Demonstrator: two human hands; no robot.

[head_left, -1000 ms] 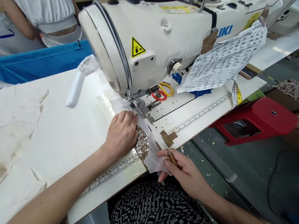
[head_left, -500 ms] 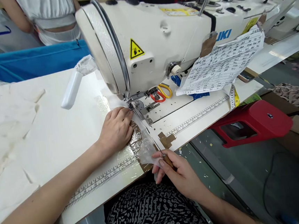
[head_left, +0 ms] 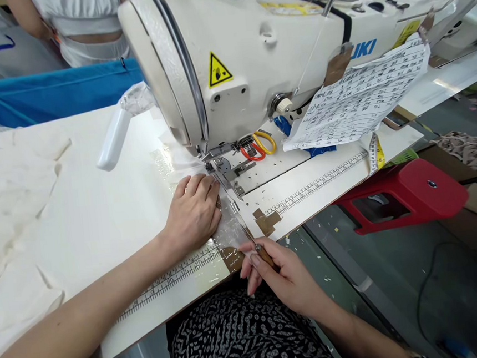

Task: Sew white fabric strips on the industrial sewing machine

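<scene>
My left hand (head_left: 193, 211) lies at the front of the presser foot (head_left: 212, 167), its fingers curled down and close together on thin white fabric (head_left: 175, 170). The fingertips are hidden beneath the hand. In my right hand (head_left: 273, 268), near the table's front edge, is an awl (head_left: 266, 256) with a wooden handle and thin metal shaft. Its shaft points up toward a narrow metal guide (head_left: 226, 188) in front of the needle area. A pale, sheer strip (head_left: 229, 221) runs between the hands, and its near end reaches my right fingers.
The white sewing machine (head_left: 235, 51) towers over the work. Red-and-yellow-handled scissors (head_left: 264, 145) lie beneath its arm. A handwritten sheet (head_left: 360, 98) hangs from it. Pale fabric pieces (head_left: 10, 193) cover the table's left. A red stool (head_left: 427, 190) stands right; another person (head_left: 78, 20) is behind.
My left hand has moved slightly toward me and to the right, away from the presser foot, now covering the round brown patch. My right hand keeps the awl with little movement. The view shifts slightly.
</scene>
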